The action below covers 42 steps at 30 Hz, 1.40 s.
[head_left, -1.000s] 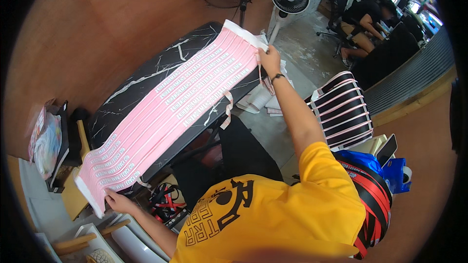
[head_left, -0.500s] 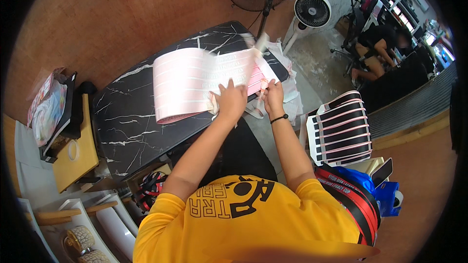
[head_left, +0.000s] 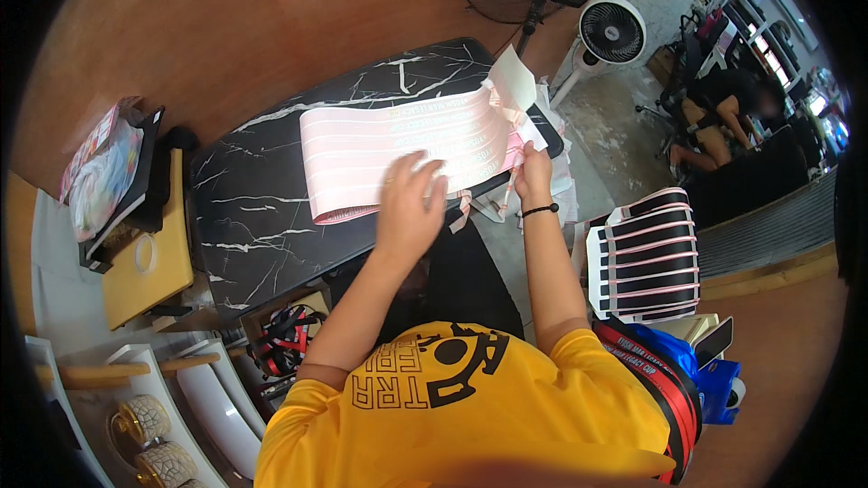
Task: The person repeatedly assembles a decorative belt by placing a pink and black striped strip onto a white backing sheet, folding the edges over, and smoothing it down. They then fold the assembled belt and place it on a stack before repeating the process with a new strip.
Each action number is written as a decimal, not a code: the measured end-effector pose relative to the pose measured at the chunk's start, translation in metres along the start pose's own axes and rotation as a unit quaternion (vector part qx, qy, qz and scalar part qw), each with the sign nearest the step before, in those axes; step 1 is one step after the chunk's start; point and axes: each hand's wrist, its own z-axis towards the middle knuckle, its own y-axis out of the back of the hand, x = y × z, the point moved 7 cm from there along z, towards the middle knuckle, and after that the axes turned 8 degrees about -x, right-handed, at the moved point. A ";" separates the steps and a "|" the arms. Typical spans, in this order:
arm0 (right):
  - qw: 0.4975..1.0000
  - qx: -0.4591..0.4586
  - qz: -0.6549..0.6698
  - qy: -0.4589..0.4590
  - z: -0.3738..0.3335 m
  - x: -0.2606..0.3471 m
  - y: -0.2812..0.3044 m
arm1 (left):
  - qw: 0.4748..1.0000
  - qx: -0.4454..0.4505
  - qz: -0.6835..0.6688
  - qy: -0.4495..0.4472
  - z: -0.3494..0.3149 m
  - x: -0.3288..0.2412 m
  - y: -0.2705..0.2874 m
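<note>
A long pale pink printed sheet [head_left: 398, 149] with light bands across it lies folded over on the black marble-patterned table [head_left: 258, 230]. My left hand [head_left: 411, 203] is open above its near edge, fingers spread and slightly curled. At the sheet's right end, my right hand [head_left: 535, 172] is closed on a pink strip, its fingertips partly hidden. A loose whitish flap [head_left: 514, 81] stands up at the far right corner of the sheet. Thin cut strips [head_left: 463, 212] dangle off the near table edge between my hands.
Scrap paper [head_left: 562, 185] hangs beyond the table's right end. A chair [head_left: 646, 253] draped with pink-edged strips stands at right. Two fans [head_left: 613, 30] are behind the table. A yellow board [head_left: 149, 267] and a shelf are at left. Another person [head_left: 723, 113] sits far right.
My left hand has moved left along the sheet and its fingers have spread. The blurred flap at the right end now stands up clearly. My right hand keeps its hold, and the view has shifted.
</note>
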 end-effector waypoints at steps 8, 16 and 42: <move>0.972 0.141 -0.106 0.153 -0.065 0.059 -0.087 | 0.908 0.143 0.278 0.279 -0.057 0.097 0.049; 0.685 0.358 -0.503 0.387 -0.237 -0.050 -0.191 | 0.980 -0.002 0.151 0.128 -0.081 0.130 0.052; 0.939 0.324 -0.024 -0.117 -0.173 -0.073 -0.074 | 0.930 0.292 0.222 -0.008 -0.054 0.078 0.042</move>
